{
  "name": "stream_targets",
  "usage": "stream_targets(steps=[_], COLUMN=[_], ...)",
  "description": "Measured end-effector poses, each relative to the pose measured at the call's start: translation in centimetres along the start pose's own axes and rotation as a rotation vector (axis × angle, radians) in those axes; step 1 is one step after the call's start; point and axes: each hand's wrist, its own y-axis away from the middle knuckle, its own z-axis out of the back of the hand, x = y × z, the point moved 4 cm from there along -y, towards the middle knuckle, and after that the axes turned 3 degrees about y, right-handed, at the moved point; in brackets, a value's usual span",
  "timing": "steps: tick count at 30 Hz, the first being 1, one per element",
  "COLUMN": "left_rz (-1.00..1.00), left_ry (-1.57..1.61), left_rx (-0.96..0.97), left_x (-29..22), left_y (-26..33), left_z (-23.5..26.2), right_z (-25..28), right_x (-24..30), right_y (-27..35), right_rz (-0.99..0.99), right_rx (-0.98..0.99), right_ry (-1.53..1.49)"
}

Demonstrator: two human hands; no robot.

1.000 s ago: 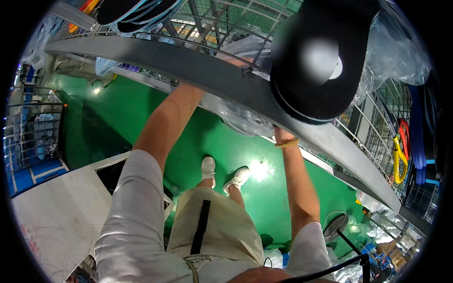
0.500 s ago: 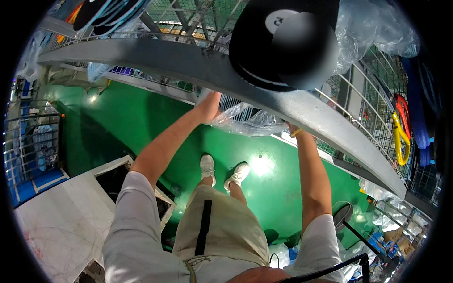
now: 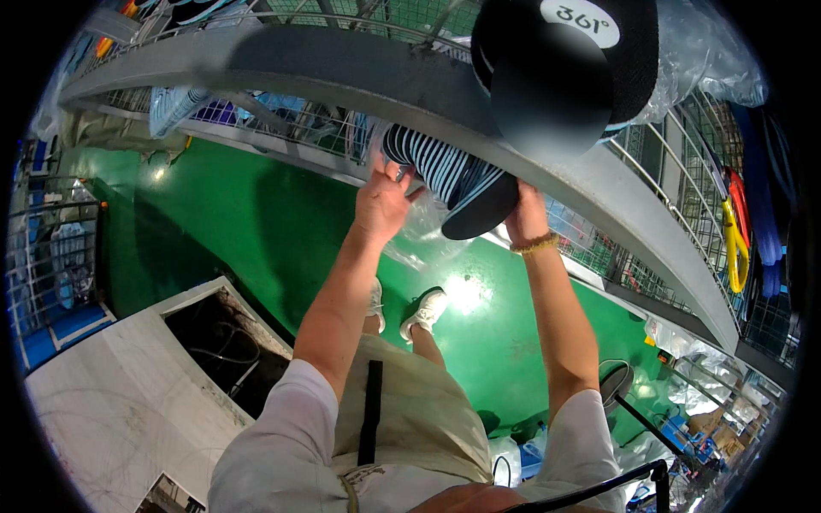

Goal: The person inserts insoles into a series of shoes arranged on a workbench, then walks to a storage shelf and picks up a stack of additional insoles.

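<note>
A row of black shoe insoles [image 3: 440, 173] with light blue edges stands packed together behind the curved grey rail, its end insole facing me with a plain black sole side. My right hand [image 3: 528, 218], with a yellowish band at the wrist, is closed on that near end. At the other end of the row, my left hand [image 3: 385, 203] is closed on the clear plastic bag [image 3: 421, 229], thumb sticking out toward the insoles. The crumpled bag hangs below and behind the row. Part of the right fingers is hidden behind the end insole.
The grey rail [image 3: 342, 81] arches across in front of me. Above it, a black insole with a white oval label [image 3: 583, 24] looms close. Red-and-yellow handled tools [image 3: 734, 244] hang at the right. A white worktop with a cut-out [image 3: 120, 376] stands at left.
The insole row has come out into view between my hands, tilted, and the bag has slid down off it. My left hand has turned and moved slightly right. The view has shifted a little.
</note>
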Motion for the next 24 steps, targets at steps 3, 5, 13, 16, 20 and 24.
stream_targets(steps=[3, 5, 13, 16, 20, 24], left_rz=[0.071, 0.161, 0.061, 0.043, 0.054, 0.041], left_ry=[-0.247, -0.459, -1.769, -1.843, -1.879, -1.875], left_rx=[-0.059, -0.114, -0.079, -0.151, -0.123, -0.101], left_x=[-1.2, -2.6, -3.2, -1.8, -0.4, -0.2], left_y=[-1.4, -2.3, -5.2, -5.2, -5.7, -6.1], left_z=[1.0, 1.3, -6.5, -8.0, -7.6, -6.2], right_z=[1.0, 0.4, 1.3, 2.6, 3.1, 3.1], right_x=[-0.9, -0.5, -0.3, -1.4, -3.8, -1.9], right_y=[-1.6, -1.1, -1.8, -3.2, -2.6, -2.6], right_rz=[-0.054, -0.065, 0.654, 0.616, 0.618, 0.539], right_rx=[0.049, 0.03, -0.059, -0.057, 0.012, 0.056], right_ry=[-0.417, -0.294, 1.31, 1.534, 1.1, 0.996])
